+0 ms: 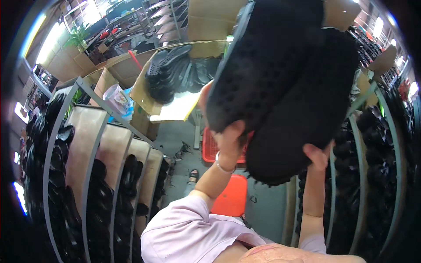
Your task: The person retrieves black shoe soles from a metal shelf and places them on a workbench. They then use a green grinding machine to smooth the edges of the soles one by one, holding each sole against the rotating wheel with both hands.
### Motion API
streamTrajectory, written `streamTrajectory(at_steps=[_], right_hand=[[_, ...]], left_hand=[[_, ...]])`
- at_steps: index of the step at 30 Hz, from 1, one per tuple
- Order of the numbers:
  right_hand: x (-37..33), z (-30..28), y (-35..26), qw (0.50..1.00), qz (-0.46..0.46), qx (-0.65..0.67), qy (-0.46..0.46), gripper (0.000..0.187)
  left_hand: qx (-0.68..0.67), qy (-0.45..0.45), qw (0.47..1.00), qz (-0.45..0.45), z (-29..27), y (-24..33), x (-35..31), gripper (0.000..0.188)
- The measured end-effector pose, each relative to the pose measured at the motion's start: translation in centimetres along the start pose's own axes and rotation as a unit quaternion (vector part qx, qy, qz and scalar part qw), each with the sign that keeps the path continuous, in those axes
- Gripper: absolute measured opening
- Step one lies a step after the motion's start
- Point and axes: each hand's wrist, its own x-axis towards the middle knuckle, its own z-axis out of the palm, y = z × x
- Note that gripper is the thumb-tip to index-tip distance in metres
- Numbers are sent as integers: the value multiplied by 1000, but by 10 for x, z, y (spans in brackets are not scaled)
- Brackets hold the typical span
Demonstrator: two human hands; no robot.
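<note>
Two large black shoe soles [263, 74], or small stacks of them, are held up close in front of me, overlapping and tilted. My left hand [230, 136] grips the lower end of the left one, thumb on the near face and fingers around its left edge. My right hand [316, 157] is closed on the lower right edge of the other black sole [285, 149], with the thumb showing. The far fingers of both hands are partly hidden behind the soles. Beyond them stands an open cardboard box [142, 90] with several dark soles [175, 72] inside.
Slanted rack shelves [85, 140] with black soles stand to my left, and another loaded rack [362, 175] to my right. Below are a red plastic basket [210, 147] and a red stool [232, 197]. A clear plastic container [116, 97] lies beside the cardboard box.
</note>
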Motion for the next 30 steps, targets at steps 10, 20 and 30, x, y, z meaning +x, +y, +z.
streamTrajectory(at_steps=[10,20,30], right_hand=[[112,301,213,987,23,-87,-132,108],[297,397,484,906,276,-279,160,103],[137,382,373,951,138,-229,-153,57]], left_hand=[[-73,152,973,-156,-358,-31,208,62],[-30,139,968,-206,-436,-144,444,99],[234,234,941,-66,-415,-188,362,72]])
